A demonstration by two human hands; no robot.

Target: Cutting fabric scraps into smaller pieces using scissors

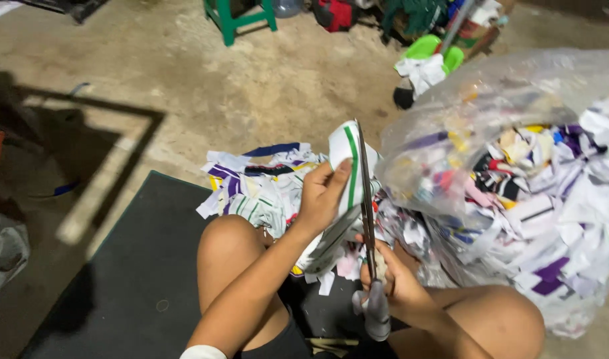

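The left hand (321, 196) gripped a white, green-striped fabric strip (344, 179) upright; the right hand (397, 279), closed around scissors (367, 226), ran blades alongside its long edge, just right.

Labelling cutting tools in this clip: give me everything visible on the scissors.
The scissors are long, with dark narrow blades that look like metal and grey handles at the bottom. They stand nearly upright, tips up, with the blades close together or shut, running along the right edge of a white fabric piece with a green stripe. The right hand grips the handles; the left hand holds the fabric against the blades. Behind them lies a pile of fabric scraps.
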